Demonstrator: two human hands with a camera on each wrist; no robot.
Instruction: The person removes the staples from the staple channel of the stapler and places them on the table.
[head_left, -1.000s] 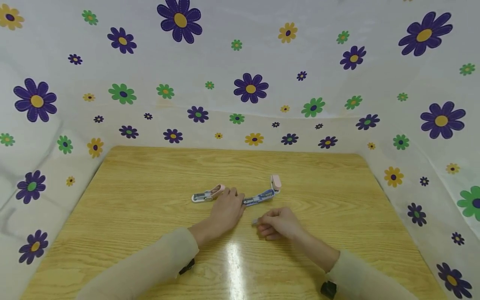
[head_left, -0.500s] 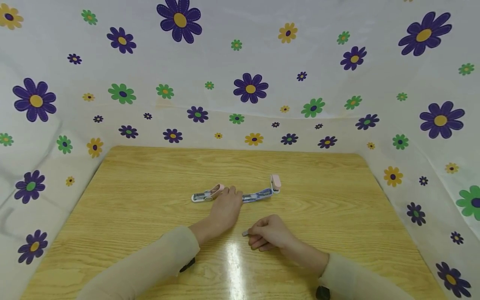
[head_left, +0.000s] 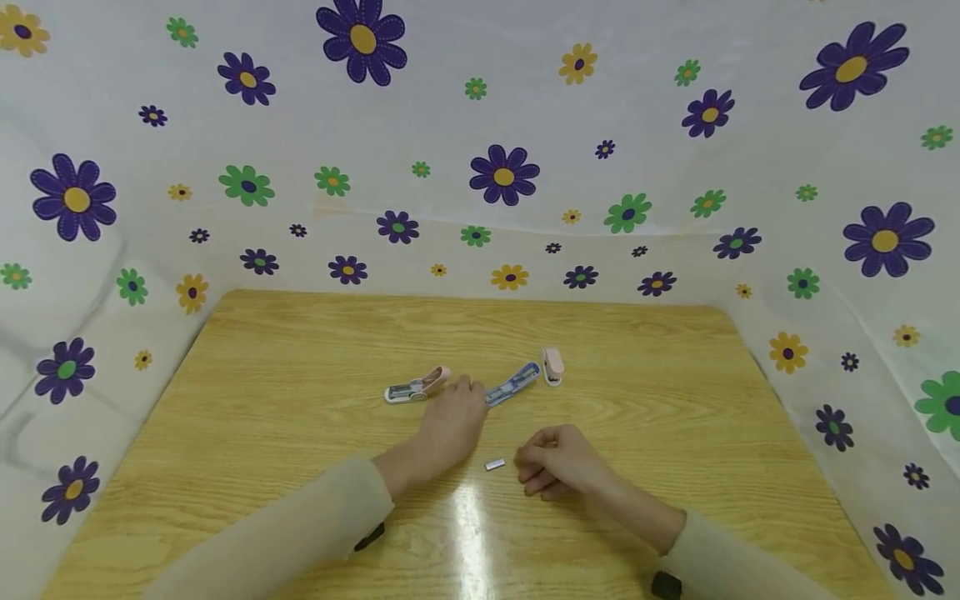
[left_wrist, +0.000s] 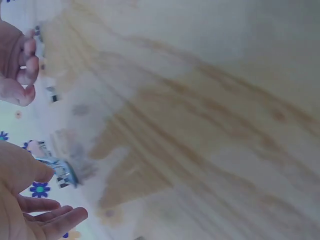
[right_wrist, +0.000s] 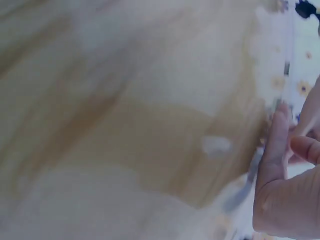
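Observation:
My left hand [head_left: 452, 423] grips the near end of a blue stapler [head_left: 516, 383], which is unfolded so its metal staple channel shows; the hand covers that end. In the left wrist view, the thumb overlaps the blue stapler [left_wrist: 70, 172]. A short silvery strip of staples [head_left: 495, 464] lies on the table just left of my right hand [head_left: 558, 460]. That right hand is loosely curled above the wood, with nothing between its fingertips. Beyond the left hand, to its left, lies a pink and white stapler [head_left: 415, 388], also unfolded.
A second pink and white stapler [head_left: 552, 367] stands beside the far end of the blue one. The wooden table [head_left: 315, 350] is enclosed at the back and sides by a white flower-printed sheet [head_left: 420, 100].
My right hand has moved toward me with the staple strip, let it go on the table and drawn back right. The blue stapler's far end has swung away from the right pink stapler.

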